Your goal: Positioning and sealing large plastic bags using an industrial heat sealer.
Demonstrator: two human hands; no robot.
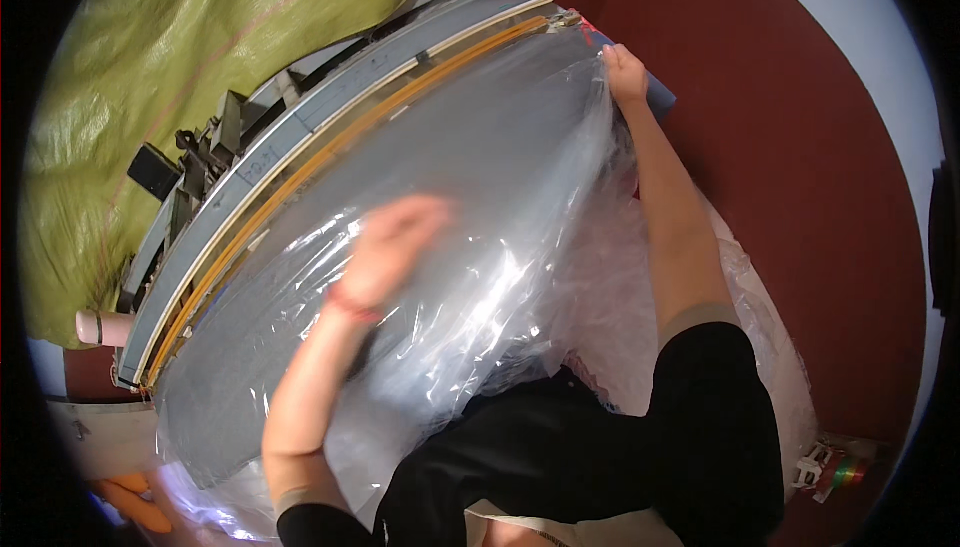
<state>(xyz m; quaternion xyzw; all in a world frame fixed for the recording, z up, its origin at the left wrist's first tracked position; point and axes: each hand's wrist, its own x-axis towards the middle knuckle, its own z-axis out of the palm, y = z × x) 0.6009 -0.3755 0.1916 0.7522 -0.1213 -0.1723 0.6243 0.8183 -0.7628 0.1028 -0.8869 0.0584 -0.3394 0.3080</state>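
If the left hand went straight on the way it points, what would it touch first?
Probably the shiny clear plastic sheet spread over the flat grey surface, but the left hand is blurred, so its height is unclear.

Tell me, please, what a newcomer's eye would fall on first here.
Probably the shiny clear plastic sheet across the middle, its edge gripped at upper right by the right hand. The blurred left hand shows near the centre, and a yellow-green tarp fills the upper left.
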